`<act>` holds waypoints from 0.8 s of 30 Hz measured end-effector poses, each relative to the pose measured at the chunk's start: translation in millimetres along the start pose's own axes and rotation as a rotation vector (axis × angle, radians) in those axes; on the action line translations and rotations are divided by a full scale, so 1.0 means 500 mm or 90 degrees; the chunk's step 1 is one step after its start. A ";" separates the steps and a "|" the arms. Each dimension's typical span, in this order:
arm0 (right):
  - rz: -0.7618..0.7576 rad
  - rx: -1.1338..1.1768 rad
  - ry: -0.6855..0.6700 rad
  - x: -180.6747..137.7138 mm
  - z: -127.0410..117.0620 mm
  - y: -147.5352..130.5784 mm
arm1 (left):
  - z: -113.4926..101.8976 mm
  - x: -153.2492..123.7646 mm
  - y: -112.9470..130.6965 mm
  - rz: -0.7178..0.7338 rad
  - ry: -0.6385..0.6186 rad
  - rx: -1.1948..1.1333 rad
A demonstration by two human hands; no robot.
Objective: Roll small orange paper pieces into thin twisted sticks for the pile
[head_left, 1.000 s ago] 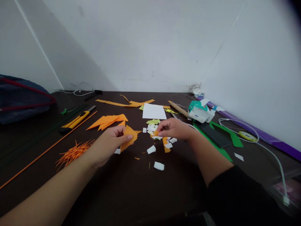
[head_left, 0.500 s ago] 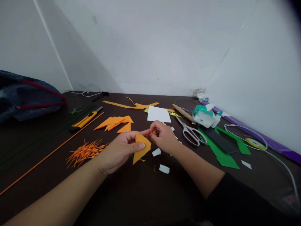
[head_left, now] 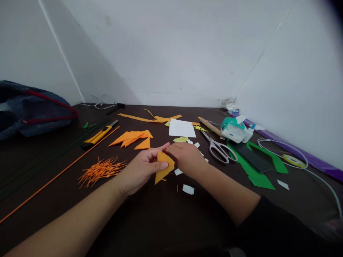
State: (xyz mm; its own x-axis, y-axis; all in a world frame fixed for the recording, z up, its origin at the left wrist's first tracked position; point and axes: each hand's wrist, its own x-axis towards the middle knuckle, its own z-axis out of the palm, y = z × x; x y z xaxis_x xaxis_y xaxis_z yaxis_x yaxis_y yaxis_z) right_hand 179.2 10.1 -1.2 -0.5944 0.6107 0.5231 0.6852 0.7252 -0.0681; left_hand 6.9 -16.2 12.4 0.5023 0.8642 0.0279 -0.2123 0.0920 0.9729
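My left hand (head_left: 144, 167) pinches an orange paper piece (head_left: 164, 169) between thumb and fingers. The piece is cut to a pointed shape, its lower tip hanging down over the table. Against the left fingertips, just behind the paper, rests my right hand (head_left: 189, 159). Its fingers are bent and pressed together, and what they hold, if anything, is hidden. Left of my hands lie several folded orange paper pieces (head_left: 131, 137) and a heap of thin twisted orange strands (head_left: 100, 171). White paper scraps (head_left: 188, 189) are scattered below and right of the right hand.
Scissors (head_left: 218, 148) lie to the right, beside green paper (head_left: 252, 175) and a black phone-like slab (head_left: 252, 157). A yellow cutter knife (head_left: 100, 135) and a long orange stick (head_left: 61, 173) are on the left. A white sheet (head_left: 182, 128) lies ahead; a white cable (head_left: 321, 182) curves at right.
My right hand has turned knuckles-up; the small orange bit seen between its fingers is now hidden. The left hand keeps the orange paper piece. The view has shifted slightly.
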 end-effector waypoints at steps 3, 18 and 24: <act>-0.004 -0.030 -0.005 0.000 -0.004 0.003 | -0.001 0.001 -0.004 -0.016 -0.009 -0.027; 0.072 0.193 0.151 0.004 -0.003 0.006 | -0.005 0.000 0.005 0.068 0.000 -0.217; 0.069 0.166 0.096 0.002 -0.011 0.007 | -0.010 0.001 -0.006 0.028 -0.019 -0.171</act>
State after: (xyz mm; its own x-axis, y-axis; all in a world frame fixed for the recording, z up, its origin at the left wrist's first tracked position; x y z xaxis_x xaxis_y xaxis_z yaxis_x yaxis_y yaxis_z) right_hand 183.1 11.7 3.7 -0.4413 0.6494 0.6193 0.5985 0.7272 -0.3361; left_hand 3.5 -13.4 8.3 0.5110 0.8559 0.0799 -0.4472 0.1853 0.8750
